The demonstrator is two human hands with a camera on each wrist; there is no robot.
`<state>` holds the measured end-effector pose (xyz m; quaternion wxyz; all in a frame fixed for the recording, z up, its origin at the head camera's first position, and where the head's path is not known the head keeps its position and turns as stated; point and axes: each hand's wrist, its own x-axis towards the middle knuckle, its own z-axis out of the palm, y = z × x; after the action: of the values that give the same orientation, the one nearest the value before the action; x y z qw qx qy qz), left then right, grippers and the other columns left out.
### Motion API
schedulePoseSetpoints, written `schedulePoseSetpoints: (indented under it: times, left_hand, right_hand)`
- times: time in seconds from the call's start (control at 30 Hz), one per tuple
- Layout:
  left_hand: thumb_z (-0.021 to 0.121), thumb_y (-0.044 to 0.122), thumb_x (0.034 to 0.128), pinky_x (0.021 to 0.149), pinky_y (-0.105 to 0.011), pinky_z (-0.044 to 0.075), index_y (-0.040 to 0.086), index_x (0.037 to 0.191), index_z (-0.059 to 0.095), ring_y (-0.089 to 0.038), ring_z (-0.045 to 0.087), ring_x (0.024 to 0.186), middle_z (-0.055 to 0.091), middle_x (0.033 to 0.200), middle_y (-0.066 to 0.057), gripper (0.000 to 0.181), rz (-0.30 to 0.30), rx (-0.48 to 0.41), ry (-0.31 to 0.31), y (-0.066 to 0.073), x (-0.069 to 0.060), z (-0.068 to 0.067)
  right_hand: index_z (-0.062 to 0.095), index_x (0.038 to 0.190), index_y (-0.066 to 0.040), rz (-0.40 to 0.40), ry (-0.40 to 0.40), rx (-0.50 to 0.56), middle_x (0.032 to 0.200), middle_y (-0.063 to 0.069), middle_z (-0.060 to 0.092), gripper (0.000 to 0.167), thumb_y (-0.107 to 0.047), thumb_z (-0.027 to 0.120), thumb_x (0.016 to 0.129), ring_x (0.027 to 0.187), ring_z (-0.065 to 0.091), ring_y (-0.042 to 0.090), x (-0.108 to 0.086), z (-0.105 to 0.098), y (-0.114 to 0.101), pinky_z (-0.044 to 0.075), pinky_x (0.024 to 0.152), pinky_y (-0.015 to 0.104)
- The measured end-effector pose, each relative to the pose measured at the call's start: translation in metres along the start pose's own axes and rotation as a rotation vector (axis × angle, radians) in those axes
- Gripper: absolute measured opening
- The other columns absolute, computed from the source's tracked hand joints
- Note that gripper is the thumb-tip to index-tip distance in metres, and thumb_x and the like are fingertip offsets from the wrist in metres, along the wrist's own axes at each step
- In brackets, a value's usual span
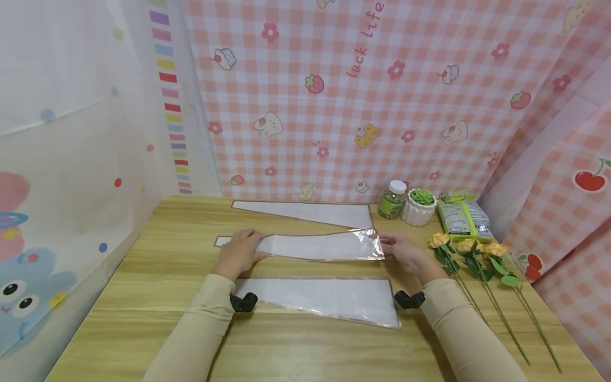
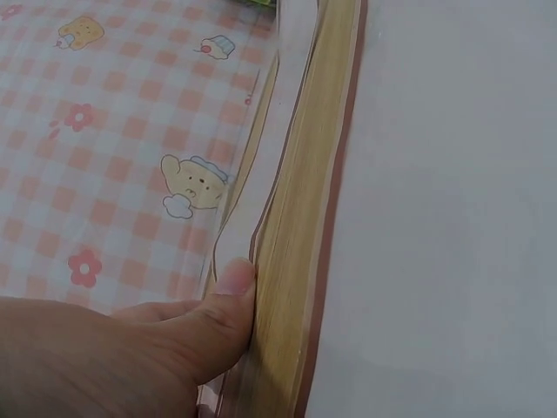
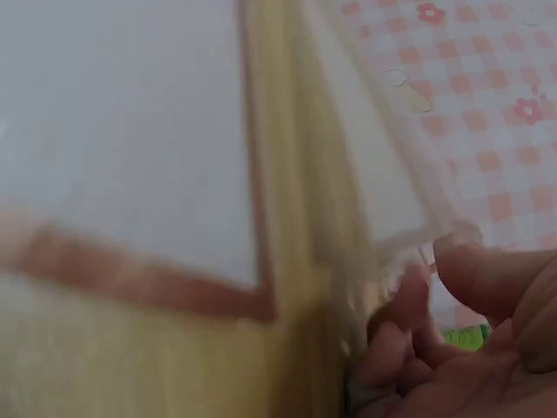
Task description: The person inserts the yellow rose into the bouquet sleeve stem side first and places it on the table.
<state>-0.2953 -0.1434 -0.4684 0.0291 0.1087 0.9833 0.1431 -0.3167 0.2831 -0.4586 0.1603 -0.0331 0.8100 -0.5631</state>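
Three tapered white flower sleeves with brown borders and shiny clear film are spread over the wooden table. Both hands hold the middle sleeve, its wide right end raised and glinting. My left hand grips it near the narrow end; in the left wrist view the thumb lies on top, with fingers partly hidden behind. At the wide end, my right hand pinches the edge between thumb and fingers, blurred in the right wrist view. The near sleeve and the far sleeve lie flat.
At the back right stand a lidded jar, a white pot with a green succulent and a green-and-grey packet. Three yellow roses lie along the right side, stems towards the front. A checked pink cloth hangs behind the table.
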Motion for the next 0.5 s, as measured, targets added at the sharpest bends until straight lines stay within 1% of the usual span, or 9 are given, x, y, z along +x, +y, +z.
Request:
schedulePoseSetpoints:
  times: [0.1, 0.17, 0.2, 0.23, 0.3, 0.33, 0.43, 0.5]
  left_hand:
    - [0.062, 0.040, 0.0994, 0.102, -0.069, 0.041, 0.013, 0.152, 0.046, -0.041, 0.030, 0.147, 0.036, 0.159, -0.018, 0.061, 0.002, 0.001, -0.006, 0.0003, -0.0002, 0.0003]
    - [0.062, 0.040, 0.0996, 0.102, -0.069, 0.040, 0.013, 0.152, 0.046, -0.041, 0.030, 0.147, 0.036, 0.159, -0.018, 0.061, 0.000, -0.004, -0.008, 0.0005, -0.0004, 0.0002]
    - [0.062, 0.039, 0.0995, 0.102, -0.069, 0.040, 0.013, 0.152, 0.046, -0.041, 0.030, 0.147, 0.036, 0.159, -0.018, 0.061, 0.002, -0.005, -0.007, 0.0005, -0.0004, 0.0004]
    - [0.063, 0.039, 0.0995, 0.102, -0.069, 0.040, 0.013, 0.152, 0.047, -0.042, 0.030, 0.146, 0.036, 0.159, -0.019, 0.060, 0.005, -0.004, -0.006, 0.0004, -0.0005, 0.0005]
    - [0.063, 0.039, 0.0994, 0.102, -0.070, 0.040, 0.013, 0.151, 0.047, -0.042, 0.030, 0.146, 0.036, 0.159, -0.019, 0.060, 0.008, -0.004, -0.005, -0.0001, -0.0006, 0.0007]
    - [0.063, 0.039, 0.0992, 0.102, -0.070, 0.040, 0.013, 0.151, 0.047, -0.041, 0.030, 0.147, 0.036, 0.159, -0.018, 0.061, 0.009, -0.001, -0.004, -0.0007, -0.0008, 0.0008]
    - [0.063, 0.040, 0.0993, 0.102, -0.070, 0.040, 0.013, 0.151, 0.047, -0.041, 0.031, 0.146, 0.037, 0.159, -0.018, 0.061, 0.020, 0.011, -0.002, -0.0031, -0.0007, 0.0005]
    - [0.063, 0.041, 0.0992, 0.103, -0.071, 0.038, 0.013, 0.152, 0.046, -0.041, 0.032, 0.146, 0.037, 0.160, -0.017, 0.063, 0.018, 0.007, -0.011, -0.0049, -0.0011, -0.0010]
  right_hand:
    - [0.058, 0.140, 0.001, -0.052, 0.000, -0.284, 0.098, 0.009, 0.060, 0.041, -0.005, 0.060, 0.099, 0.082, 0.052, 0.017, 0.0009, -0.0016, 0.0001, 0.045, 0.071, 0.028]
    - [0.060, 0.140, -0.004, -0.076, -0.007, -0.411, 0.101, 0.015, 0.058, 0.045, -0.012, 0.068, 0.096, 0.088, 0.050, 0.023, 0.0021, -0.0021, -0.0001, 0.043, 0.076, 0.033]
    - [0.059, 0.141, -0.006, -0.072, -0.018, -0.434, 0.104, 0.018, 0.058, 0.048, -0.016, 0.071, 0.095, 0.090, 0.050, 0.027, 0.0025, -0.0022, -0.0004, 0.043, 0.078, 0.036]
    - [0.058, 0.143, -0.007, -0.070, -0.034, -0.447, 0.111, 0.022, 0.058, 0.052, -0.019, 0.073, 0.094, 0.095, 0.051, 0.030, 0.0033, -0.0023, -0.0001, 0.044, 0.082, 0.039]
    - [0.055, 0.146, -0.009, -0.053, -0.059, -0.476, 0.127, 0.028, 0.053, 0.059, -0.019, 0.075, 0.092, 0.107, 0.050, 0.036, 0.0043, -0.0023, 0.0007, 0.045, 0.093, 0.047]
    - [0.053, 0.148, -0.010, -0.046, -0.069, -0.490, 0.134, 0.031, 0.047, 0.061, -0.017, 0.076, 0.092, 0.114, 0.048, 0.039, 0.0050, -0.0020, 0.0014, 0.043, 0.098, 0.050]
    - [0.049, 0.151, -0.011, -0.035, -0.088, -0.540, 0.142, 0.036, 0.035, 0.068, -0.009, 0.077, 0.088, 0.124, 0.040, 0.045, 0.0061, -0.0004, 0.0035, 0.037, 0.107, 0.059]
    - [0.048, 0.152, -0.011, -0.034, -0.085, -0.561, 0.138, 0.035, 0.034, 0.073, -0.005, 0.077, 0.085, 0.124, 0.038, 0.045, 0.0063, 0.0011, 0.0043, 0.036, 0.107, 0.061]
